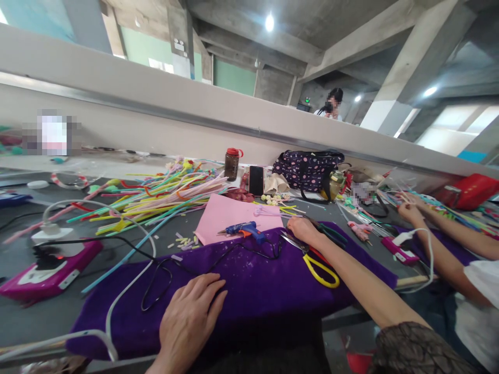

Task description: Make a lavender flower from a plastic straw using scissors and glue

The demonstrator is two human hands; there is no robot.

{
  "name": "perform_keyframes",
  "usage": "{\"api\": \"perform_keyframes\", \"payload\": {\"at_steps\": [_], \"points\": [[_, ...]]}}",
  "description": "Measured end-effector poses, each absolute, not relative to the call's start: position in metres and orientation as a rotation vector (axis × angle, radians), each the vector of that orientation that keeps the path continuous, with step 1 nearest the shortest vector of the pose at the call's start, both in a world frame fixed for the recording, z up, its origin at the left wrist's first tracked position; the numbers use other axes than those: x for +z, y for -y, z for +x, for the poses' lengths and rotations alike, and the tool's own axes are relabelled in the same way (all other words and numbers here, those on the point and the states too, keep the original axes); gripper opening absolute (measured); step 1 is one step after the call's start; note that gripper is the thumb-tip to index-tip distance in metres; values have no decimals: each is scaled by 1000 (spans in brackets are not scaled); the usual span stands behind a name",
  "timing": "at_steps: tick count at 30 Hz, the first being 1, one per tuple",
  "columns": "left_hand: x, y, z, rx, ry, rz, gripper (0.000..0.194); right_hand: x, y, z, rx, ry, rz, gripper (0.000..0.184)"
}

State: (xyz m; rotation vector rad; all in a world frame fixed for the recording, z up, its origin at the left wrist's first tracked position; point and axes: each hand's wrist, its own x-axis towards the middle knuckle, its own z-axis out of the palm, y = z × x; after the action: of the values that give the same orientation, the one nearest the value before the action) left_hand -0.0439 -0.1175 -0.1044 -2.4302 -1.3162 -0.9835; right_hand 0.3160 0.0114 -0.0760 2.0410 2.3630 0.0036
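My left hand (193,311) rests on the purple cloth (241,291) at the table's front edge, fingers loosely stretched and holding nothing. Farther right, my right hand (304,228) has its fingers curled down at the edge of a pink sheet (220,213). Just beyond its fingertips lies a lilac fuzzy piece (267,211) with a thin stem; what the fingers hold is hidden. Yellow-handled scissors (322,271) lie under my right wrist, beside dark green-handled pliers (331,234). A blue glue gun (244,230) lies across the sheet and cloth.
Many coloured pipe cleaners (167,195) are heaped at the back left. A magenta power strip (58,272) with looping cables is at left. Behind stand a bottle (232,165), phone (256,181) and patterned bag (306,169). A co-worker's arms (448,249) reach in at right.
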Motion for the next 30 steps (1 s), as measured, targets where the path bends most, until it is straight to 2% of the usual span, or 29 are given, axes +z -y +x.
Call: {"api": "perform_keyframes", "payload": {"at_steps": [5,9,16,22,30], "points": [[-107,117,-46,-959,1299,-2434,20,-78,-11,318,-154,-2407,2176,26],[-108,117,-46,-957,1289,-2425,20,-82,-15,329,-406,-2445,2353,27],[-107,116,-45,-951,1290,-2431,20,-85,-12,367,-1167,-2381,2689,29],[-107,115,-45,-980,1270,-2415,20,-76,9,384,-1840,-2314,2717,29],[-108,113,-45,-979,1241,-2414,20,-78,20,376,-2270,-2240,2697,29]]}}
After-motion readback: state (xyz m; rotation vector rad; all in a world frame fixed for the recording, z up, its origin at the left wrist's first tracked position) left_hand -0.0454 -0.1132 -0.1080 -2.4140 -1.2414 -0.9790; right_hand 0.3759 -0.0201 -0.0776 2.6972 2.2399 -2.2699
